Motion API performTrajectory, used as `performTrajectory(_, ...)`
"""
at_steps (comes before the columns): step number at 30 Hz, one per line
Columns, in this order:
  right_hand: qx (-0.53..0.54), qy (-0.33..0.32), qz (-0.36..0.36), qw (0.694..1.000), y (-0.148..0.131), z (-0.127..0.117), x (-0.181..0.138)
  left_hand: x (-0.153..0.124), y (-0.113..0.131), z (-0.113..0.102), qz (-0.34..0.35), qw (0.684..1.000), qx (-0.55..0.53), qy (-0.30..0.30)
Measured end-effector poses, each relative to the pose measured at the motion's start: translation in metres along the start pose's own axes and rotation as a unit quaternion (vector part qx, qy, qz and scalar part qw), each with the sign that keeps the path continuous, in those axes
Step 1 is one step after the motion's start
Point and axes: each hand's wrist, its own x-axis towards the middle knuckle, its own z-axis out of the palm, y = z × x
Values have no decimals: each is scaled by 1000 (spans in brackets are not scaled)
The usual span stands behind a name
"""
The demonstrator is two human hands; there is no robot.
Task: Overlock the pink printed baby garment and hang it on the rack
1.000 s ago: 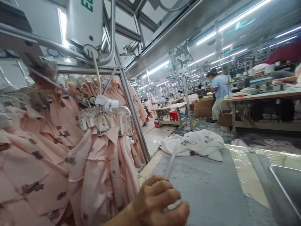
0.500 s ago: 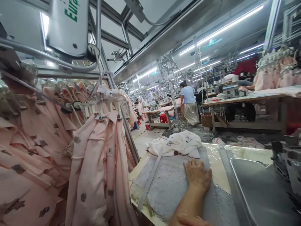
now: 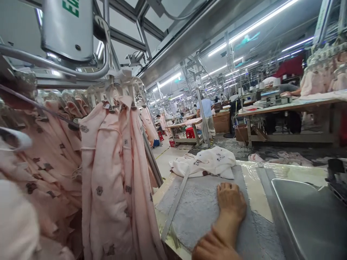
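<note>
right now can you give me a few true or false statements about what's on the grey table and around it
1. A hand lies flat, palm down, on the grey felt-like table pad. True.
2. That hand grips the white printed garment. False: the garment lies bunched at the far end of the pad, apart from the hand.
3. Pale pink printed garments hang from white plastic clip hangers left of the table. True.
4. The hanging garments are dark blue. False: they are pale pink with small dark prints.
5. A shiny steel plate lies right of the pad. True.
6. A second hand at the bottom edge holds scissors. False: no tool shows in it; it is cut off by the picture's edge.
</note>
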Motion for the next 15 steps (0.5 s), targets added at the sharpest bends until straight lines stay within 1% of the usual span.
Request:
performTrajectory(2,3,45,17,999,11,-16,10,0,-1,0,1,1000,-3,3)
performTrajectory(4,8,91,33,995,28,-38,21,-1,-2,0,0,1000,-4,5)
performTrajectory(6,12,122,43,992,46,-56,30,-1,-2,-1,-1,1000,-6,5)
performTrajectory(7,13,132,46,990,54,-62,34,-2,-2,-1,-2,1000,-7,5)
performTrajectory(9,11,139,49,989,65,-62,41,-2,-2,-2,-2,1000,-9,4)
performTrajectory(11,5,133,51,990,66,-52,47,-3,-1,-2,-2,1000,-11,1)
performTrajectory(13,-2,112,50,992,58,-41,50,-3,-1,-2,-1,1000,-12,-2)
performTrajectory(15,-7,81,42,996,39,-33,45,-4,-1,-1,1,1000,-12,-3)
